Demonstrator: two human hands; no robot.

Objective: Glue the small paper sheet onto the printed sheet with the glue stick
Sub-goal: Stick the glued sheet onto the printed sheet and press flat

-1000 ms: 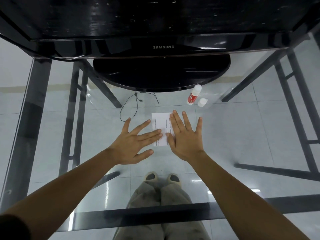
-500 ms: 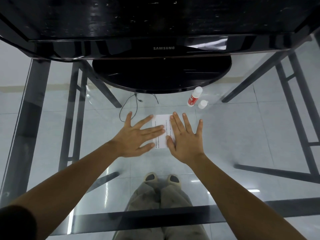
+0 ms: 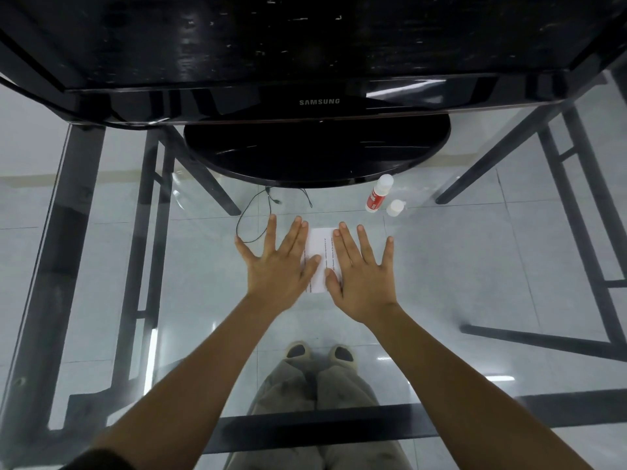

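Both hands lie flat, palms down and fingers spread, on a glass tabletop (image 3: pixel 475 266) — neither grips anything. The left hand (image 3: pixel 280 266) covers the left edge of a white paper (image 3: pixel 319 262), the right hand (image 3: pixel 361 276) covers its right edge, and only a narrow strip of the paper shows between them, with lines of small print running along it. Whether this strip is the small sheet, the printed sheet or both stacked cannot be told; the hands hide the side edges, while the far and near edges are visible.

The glue stick (image 3: pixel 378 195) stands tilted on the glass beyond the right hand's fingertips, near the rim of the black monitor base (image 3: pixel 315 154); its white cap (image 3: pixel 395 207) sits just beside it, apart from the tube. A thin black cable (image 3: pixel 258 215) loops on the floor side of the glass, close to the left hand's fingers.

To the right of the right hand the glass is open up to the dark table frame (image 3: pixel 576 232). To the left there is likewise bare glass up to the frame bars. The monitor (image 3: pixel 319 62) closes off the far side.
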